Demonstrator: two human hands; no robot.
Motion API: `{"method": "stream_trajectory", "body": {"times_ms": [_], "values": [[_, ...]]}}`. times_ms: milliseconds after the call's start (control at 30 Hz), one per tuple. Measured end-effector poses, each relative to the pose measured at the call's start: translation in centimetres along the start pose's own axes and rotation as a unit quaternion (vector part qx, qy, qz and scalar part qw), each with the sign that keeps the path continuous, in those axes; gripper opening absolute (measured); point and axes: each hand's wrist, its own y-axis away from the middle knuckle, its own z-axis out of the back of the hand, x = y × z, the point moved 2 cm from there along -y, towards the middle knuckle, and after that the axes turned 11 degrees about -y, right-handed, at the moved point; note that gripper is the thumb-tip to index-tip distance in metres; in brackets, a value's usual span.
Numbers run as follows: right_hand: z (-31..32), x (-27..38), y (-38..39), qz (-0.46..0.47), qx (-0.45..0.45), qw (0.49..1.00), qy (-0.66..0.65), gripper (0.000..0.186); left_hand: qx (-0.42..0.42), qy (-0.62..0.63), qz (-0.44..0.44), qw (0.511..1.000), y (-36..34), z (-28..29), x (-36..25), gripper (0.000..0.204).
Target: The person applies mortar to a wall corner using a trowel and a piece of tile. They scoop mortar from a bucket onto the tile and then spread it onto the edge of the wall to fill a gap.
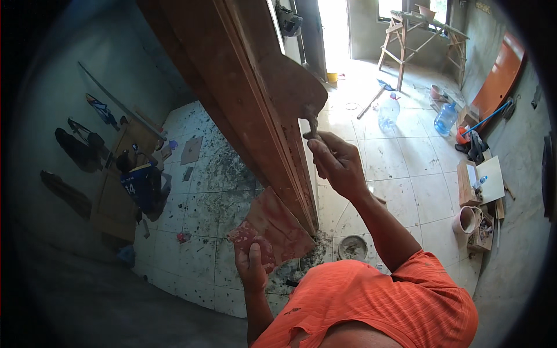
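My right hand [339, 161] is closed round the stubby handle of a trowel-like tool [296, 87]. Its broad, round-cornered brown blade lies beside or against the tall brown wooden door frame [249, 98]; whether they touch, I cannot tell. Lower down, my left hand [252, 268] grips a flat, four-cornered reddish board [281, 226], thumb on top. Pinkish-red smears and patches cover that board, and a redder lump or patch sits by the thumb. The board's upper edge comes close to the foot of the frame.
Left, a person in a dark shirt [142, 180] crouches by a wooden panel [107, 200]. Dark debris litters the tiled floor [203, 232]. A round pan [352, 248] lies right of the frame. Bucket [466, 220], water jugs [445, 119] and an orange panel [498, 75] line the right wall; a trestle [400, 49] stands behind.
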Motion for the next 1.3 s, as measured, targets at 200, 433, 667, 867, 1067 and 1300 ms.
{"method": "stream_trajectory", "body": {"times_ms": [200,433,667,867,1067,1300], "values": [[3.6,-4.5,1.7,0.028,-0.008,0.999,0.023,0.033,-0.003,-0.025,-0.017,1.0,0.1,-1.7,1.2,0.044],[7.5,-5.8,5.6,-0.088,0.013,0.989,0.117,0.037,-0.01,-0.017,-0.01,1.0,2.6,-3.6,1.7,0.045],[12.5,-9.2,13.1,-0.183,0.063,0.975,0.105,0.042,-0.107,0.048,0.097,0.988,4.5,-4.0,-0.1,0.045],[10.4,-11.5,12.4,-0.348,0.315,0.864,-0.183,0.046,0.089,0.086,0.2,0.972,-1.7,1.2,6.7,0.043],[10.9,-11.4,12.5,-0.407,0.388,0.827,0.01,0.044,0.11,0.081,0.124,0.983,-1.4,4.4,5.5,0.042],[12.9,-12.1,17.0,-0.291,0.197,0.932,0.088,0.038,0.044,0.056,0.071,0.995,-2.8,5.8,2.6,0.038]]}}
